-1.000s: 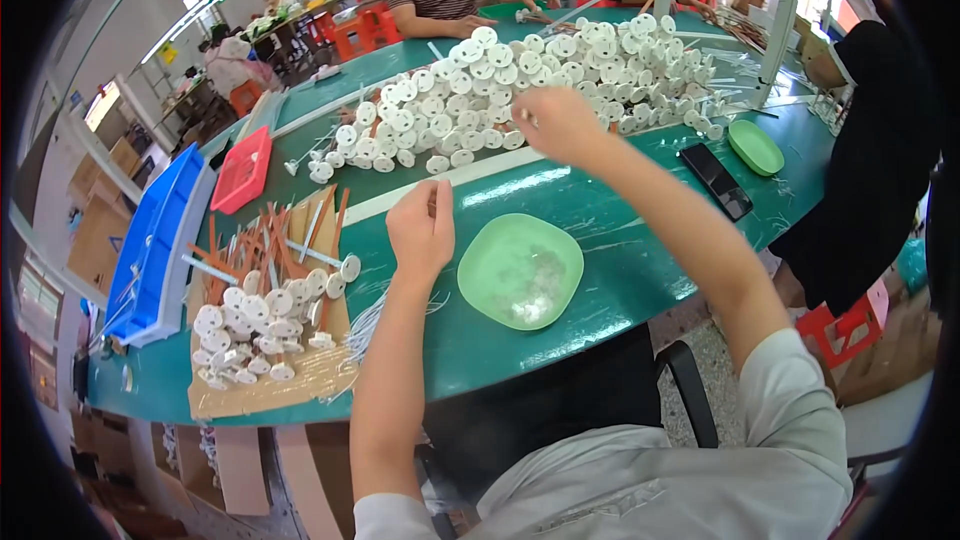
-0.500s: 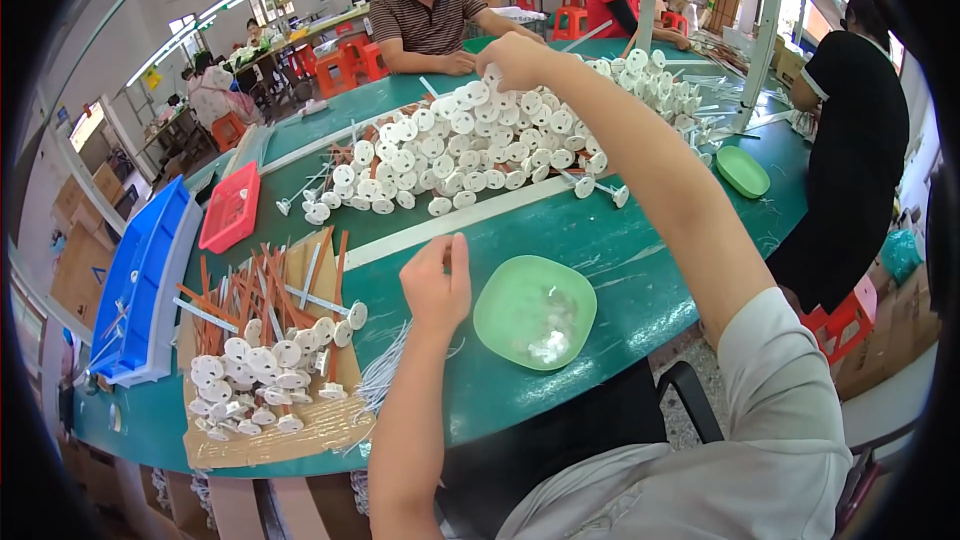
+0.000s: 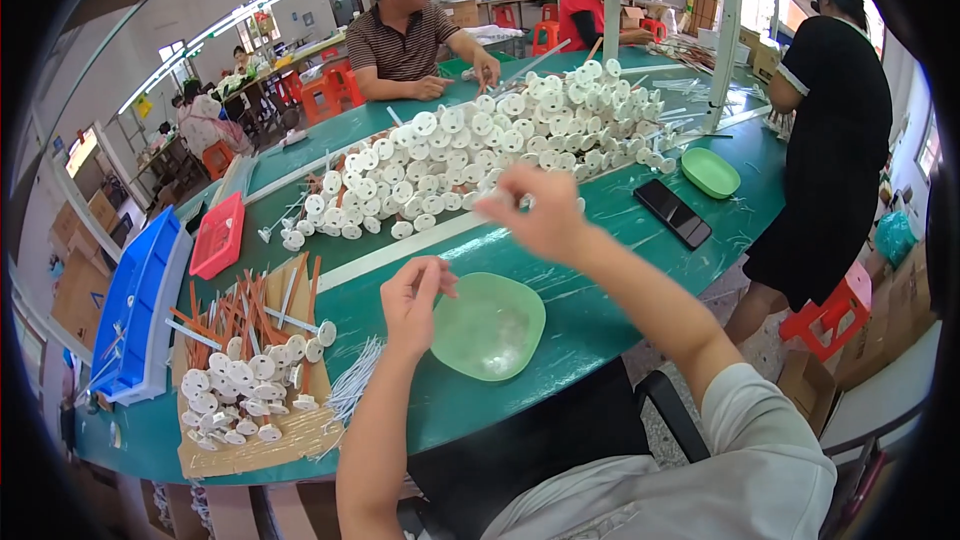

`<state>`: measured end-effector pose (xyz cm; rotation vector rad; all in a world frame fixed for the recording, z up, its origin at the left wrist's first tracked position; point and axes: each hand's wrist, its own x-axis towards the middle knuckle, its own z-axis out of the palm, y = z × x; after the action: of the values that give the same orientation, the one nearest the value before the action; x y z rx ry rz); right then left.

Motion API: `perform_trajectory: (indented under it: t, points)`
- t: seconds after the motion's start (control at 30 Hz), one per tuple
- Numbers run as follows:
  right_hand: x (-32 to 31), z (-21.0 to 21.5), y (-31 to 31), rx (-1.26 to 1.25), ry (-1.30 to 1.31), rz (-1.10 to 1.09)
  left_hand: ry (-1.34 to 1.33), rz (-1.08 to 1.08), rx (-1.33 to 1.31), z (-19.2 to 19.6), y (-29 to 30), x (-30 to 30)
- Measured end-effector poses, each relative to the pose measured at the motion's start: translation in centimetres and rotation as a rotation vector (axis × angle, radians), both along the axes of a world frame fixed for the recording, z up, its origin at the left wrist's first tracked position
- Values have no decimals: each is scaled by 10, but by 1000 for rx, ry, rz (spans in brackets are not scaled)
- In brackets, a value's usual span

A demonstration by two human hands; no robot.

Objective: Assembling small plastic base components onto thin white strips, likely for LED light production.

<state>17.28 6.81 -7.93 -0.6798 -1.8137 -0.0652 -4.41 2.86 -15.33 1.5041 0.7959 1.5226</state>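
My left hand [image 3: 410, 307] is closed in a pinch beside the left rim of a green bowl [image 3: 455, 355]; whatever its fingertips may hold is too small to make out. Blurred by motion, my right hand [image 3: 548, 215] is in front of a large pile of white disc-headed sticks [image 3: 430, 155]. Its fingers are curled together, with a whitish patch at the tips that I cannot tell apart from the pile behind. Small clear or whitish bits [image 3: 495, 335] lie in the bowl.
At the left, more disc-headed sticks [image 3: 245, 380] lie on cardboard [image 3: 280, 452], beside thin white strands [image 3: 355, 380]. Beyond are a blue tray [image 3: 135, 310] and a red basket [image 3: 218, 235]. A phone [image 3: 672, 213] and another green bowl [image 3: 711, 173] lie right. Co-workers surround the table.
My right hand has come back from the far top of the pile toward me. The phone, covered by my arm before, now shows. The person across has raised a hand near the pile.
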Motion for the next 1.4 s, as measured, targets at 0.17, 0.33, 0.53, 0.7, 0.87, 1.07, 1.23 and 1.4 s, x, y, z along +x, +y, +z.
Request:
perform_trajectory:
  t: [0.17,0.33,0.53,0.7,0.87,1.07,1.23,1.4]
  points:
    - [-29,-50,-9,149,24,226,-201,-324,-120,-1,-8,16]
    - [-31,-58,-13,270,-11,242,-180,-307,-214,-2,-19,28]
    - [-27,-60,-18,288,-22,196,-159,-288,-275,-4,-17,21]
    - [-26,-65,-19,241,-2,182,-153,-292,-286,-4,-19,23]
    - [-29,-70,-19,176,-6,180,-142,-260,-291,-7,-17,21]
    - [-29,-74,-13,111,-73,262,-235,-312,-350,-3,-12,12]
    - [-27,-75,-14,121,-29,267,-222,-335,-311,-5,-14,13]
    - [-26,-68,-21,77,-23,163,-209,-231,-287,-9,-6,13]
